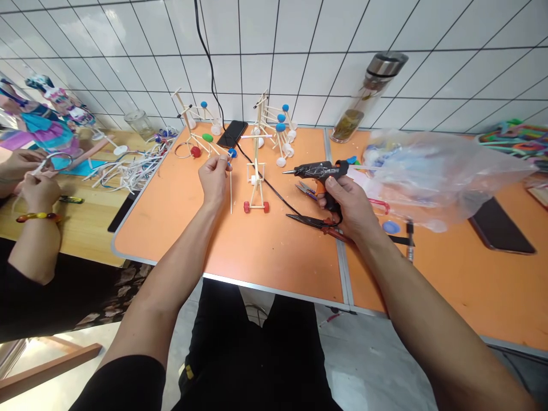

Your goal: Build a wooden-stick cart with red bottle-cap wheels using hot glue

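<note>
My right hand (349, 202) grips a black hot glue gun (317, 170) with an orange trigger; its nozzle points left. My left hand (214, 180) is pinched closed, and a thin wooden stick (231, 194) runs down from its fingertips. Just beyond those fingertips is a blue ball (232, 153) on a stick model with a green ball (208, 137) and a red ball (196, 152). Between my hands stands a stick frame (257, 185) with red wheels at its near end. Long-nose pliers (310, 221) lie under the glue gun hand.
Behind are stick models with blue balls (280, 127) and a phone (232, 134). A glass bottle (363, 100) leans by the wall. At right lie a plastic bag (428, 171) and another phone (500, 225). Left, a co-worker's hands (40, 188) hold a ring. A black cord (209, 63) crosses the table.
</note>
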Demonstrator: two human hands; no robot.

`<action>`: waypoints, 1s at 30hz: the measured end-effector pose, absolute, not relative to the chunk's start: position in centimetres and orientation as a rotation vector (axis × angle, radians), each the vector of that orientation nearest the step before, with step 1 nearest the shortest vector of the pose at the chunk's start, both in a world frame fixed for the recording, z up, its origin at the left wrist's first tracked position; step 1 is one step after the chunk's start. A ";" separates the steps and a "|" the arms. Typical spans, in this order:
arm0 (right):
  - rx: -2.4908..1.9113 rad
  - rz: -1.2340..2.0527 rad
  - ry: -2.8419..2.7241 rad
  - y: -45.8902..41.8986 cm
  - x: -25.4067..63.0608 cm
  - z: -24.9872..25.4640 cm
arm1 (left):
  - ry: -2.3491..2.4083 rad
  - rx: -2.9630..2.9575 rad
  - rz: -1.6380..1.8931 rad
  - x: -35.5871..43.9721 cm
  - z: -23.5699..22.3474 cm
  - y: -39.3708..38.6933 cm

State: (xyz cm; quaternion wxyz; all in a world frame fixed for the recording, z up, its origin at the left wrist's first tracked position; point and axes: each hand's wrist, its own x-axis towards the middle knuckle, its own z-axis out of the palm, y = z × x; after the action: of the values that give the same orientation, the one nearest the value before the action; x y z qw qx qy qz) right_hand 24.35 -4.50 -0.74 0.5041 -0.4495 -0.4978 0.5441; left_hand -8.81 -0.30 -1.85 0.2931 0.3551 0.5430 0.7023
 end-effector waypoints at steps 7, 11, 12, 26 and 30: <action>-1.091 1.316 -1.236 -4.8 24.5 -0.6 | 1.424 0.967 1.878 -8.6 -1.9 -0.4; -1.094 1.313 -1.243 -4.8 24.4 -0.5 | 1.416 0.967 1.861 -8.5 -1.5 -0.6; -1.092 1.312 -1.242 -4.8 24.3 -0.5 | 1.419 0.964 1.859 -8.4 -1.4 -0.7; -1.084 1.308 -1.276 -4.9 24.3 -0.4 | 1.460 0.942 1.825 -8.1 -1.0 -1.0; -1.076 1.315 -1.277 -5.0 24.3 -0.4 | 1.498 0.937 1.813 -8.1 -1.0 -1.0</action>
State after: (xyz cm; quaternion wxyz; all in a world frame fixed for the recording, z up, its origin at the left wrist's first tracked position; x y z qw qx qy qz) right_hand 24.27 -4.99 -0.37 0.4867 -0.4423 -0.5248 0.5405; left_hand -8.08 -0.98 -1.02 0.3004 0.3529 0.5643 0.6832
